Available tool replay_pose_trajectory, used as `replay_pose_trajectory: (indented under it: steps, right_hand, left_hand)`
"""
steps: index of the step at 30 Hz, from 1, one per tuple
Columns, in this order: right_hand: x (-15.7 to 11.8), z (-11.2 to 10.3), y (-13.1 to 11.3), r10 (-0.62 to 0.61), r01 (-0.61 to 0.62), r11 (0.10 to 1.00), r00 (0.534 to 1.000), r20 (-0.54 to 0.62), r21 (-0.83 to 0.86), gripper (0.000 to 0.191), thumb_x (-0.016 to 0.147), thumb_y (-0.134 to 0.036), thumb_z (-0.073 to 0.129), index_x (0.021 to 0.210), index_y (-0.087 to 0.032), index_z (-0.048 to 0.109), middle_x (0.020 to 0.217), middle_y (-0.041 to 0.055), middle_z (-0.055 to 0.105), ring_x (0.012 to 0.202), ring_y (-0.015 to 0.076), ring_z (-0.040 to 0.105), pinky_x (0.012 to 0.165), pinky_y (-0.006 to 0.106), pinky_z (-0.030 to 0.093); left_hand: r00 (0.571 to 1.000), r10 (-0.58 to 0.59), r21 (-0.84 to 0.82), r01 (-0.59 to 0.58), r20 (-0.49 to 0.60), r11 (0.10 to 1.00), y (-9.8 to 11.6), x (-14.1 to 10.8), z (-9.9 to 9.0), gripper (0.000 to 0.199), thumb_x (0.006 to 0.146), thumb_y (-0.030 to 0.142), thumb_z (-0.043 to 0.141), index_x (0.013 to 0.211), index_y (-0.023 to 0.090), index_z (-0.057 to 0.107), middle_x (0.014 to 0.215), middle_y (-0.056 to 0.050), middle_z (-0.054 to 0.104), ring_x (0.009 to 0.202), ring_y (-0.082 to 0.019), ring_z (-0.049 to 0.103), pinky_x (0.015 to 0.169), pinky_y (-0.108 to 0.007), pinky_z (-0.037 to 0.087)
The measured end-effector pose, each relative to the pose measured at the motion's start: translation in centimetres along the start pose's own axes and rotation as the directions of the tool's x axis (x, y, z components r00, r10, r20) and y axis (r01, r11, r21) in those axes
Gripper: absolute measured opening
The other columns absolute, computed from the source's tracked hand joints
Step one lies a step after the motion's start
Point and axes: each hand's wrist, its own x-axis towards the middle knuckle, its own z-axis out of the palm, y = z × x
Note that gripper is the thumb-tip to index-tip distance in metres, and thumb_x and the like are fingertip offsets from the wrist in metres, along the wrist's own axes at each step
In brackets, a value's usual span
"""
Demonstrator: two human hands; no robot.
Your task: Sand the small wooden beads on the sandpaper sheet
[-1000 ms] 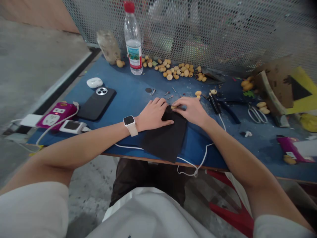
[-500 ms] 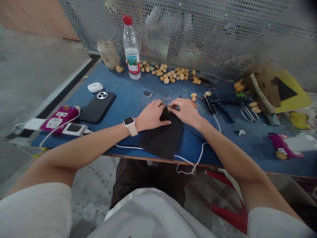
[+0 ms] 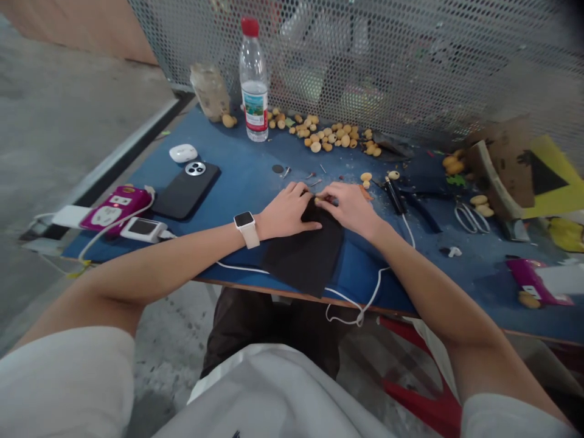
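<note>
"Firstly, what does each hand do at this stage?"

"The left hand (image 3: 288, 210) lies palm down across the upper left of the dark sheet (image 3: 303, 263), its four fingers close together and its thumb set apart; the right hand (image 3: 350, 208) pinches a small tan piece (image 3: 318, 201) between thumb and forefinger, at the sheet's upper edge."

"Where is the sheet itself?"

"At the front of the blue table (image 3: 239, 185), before the person, its lower corner just at the near edge. A white cable (image 3: 241, 267) shows on either side of it."

"And which step is in hand?"

"Judging from the grip, working the piece against the sheet: left hand as anchor, right hand as holder. Whether the piece presses on the surface or sits just above it cannot be told, since the fingers cover the contact."

"What, then, would a next move call for?"

"Probably a firm hold on the sheet and a pinch close to the surface; so small a piece leaves little to grip, and could slip."

"What lies beyond?"

"Pale round pieces (image 3: 340, 135), gathered along the back, and to the right a corded black tool (image 3: 395, 196) beside what look like pliers (image 3: 423, 213)."
</note>
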Motion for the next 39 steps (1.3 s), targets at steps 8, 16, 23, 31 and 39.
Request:
replay_pose_trajectory:
  steps: [8, 16, 23, 31, 39]
  right_hand:
    - [-0.1, -0.2, 0.1, 0.007, -0.006, 0.999, 1.0, 0.008, -0.048, 0.013, 0.113, -0.036, 0.084, 0.112, -0.025, 0.09, 0.1, 0.0096, 0.083, 0.092, 0.0315, 0.076, 0.095, 0.048, 0.06]
    - [-0.1, -0.7, 0.4, 0.008, -0.001, 0.993, 0.998, 0.06, -0.114, 0.022, 0.117, -0.036, 0.078, 0.124, -0.024, 0.095, 0.109, 0.0121, 0.082, 0.094, 0.0299, 0.073, 0.096, 0.047, 0.058]
    - [0.0, -0.7, 1.2, -0.04, 0.047, 0.99, 0.998, 0.056, -0.132, 0.024, 0.12, -0.036, 0.074, 0.126, -0.023, 0.093, 0.114, 0.0135, 0.081, 0.102, 0.0327, 0.074, 0.099, 0.048, 0.059]
    - [0.1, -0.5, 1.4, -0.092, 0.103, 0.987, 0.991, 0.092, -0.125, 0.021, 0.12, -0.032, 0.074, 0.125, -0.022, 0.092, 0.115, 0.0128, 0.08, 0.103, 0.0307, 0.074, 0.098, 0.046, 0.059]
    - [0.5, -0.3, 1.6, -0.102, 0.112, 0.987, 0.991, 0.089, -0.118, 0.021, 0.12, -0.032, 0.073, 0.123, -0.022, 0.091, 0.113, 0.0133, 0.08, 0.103, 0.0318, 0.074, 0.099, 0.047, 0.06]
  left_hand:
    - [1.0, 0.015, -0.003, -0.015, 0.01, 1.0, 0.0, -0.1, 0.0, 0.065, 0.109, 0.063, 0.084, 0.146, 0.01, 0.076, 0.152, -0.024, 0.069, 0.142, -0.045, 0.064, 0.133, -0.059, 0.052]
    - [0.999, 0.02, -0.055, -0.018, 0.038, 0.998, -0.5, 0.1, -0.3, 0.065, 0.109, 0.063, 0.083, 0.149, 0.013, 0.072, 0.153, -0.023, 0.069, 0.147, -0.045, 0.063, 0.136, -0.06, 0.051]
    - [0.998, 0.058, -0.108, -0.054, 0.039, 0.993, -1.6, 0.3, -0.5, 0.066, 0.107, 0.062, 0.085, 0.151, 0.017, 0.067, 0.152, -0.021, 0.07, 0.144, -0.044, 0.065, 0.132, -0.06, 0.052]
    - [0.993, 0.092, -0.119, -0.083, 0.072, 0.989, -2.1, 0.6, -1.0, 0.069, 0.107, 0.065, 0.084, 0.155, 0.018, 0.068, 0.157, -0.021, 0.07, 0.15, -0.045, 0.065, 0.134, -0.059, 0.05]
    - [0.995, 0.06, -0.135, -0.049, 0.084, 0.99, -2.1, 0.8, -1.1, 0.085, 0.103, 0.062, 0.088, 0.168, 0.015, 0.059, 0.163, -0.025, 0.068, 0.155, -0.048, 0.064, 0.135, -0.063, 0.051]
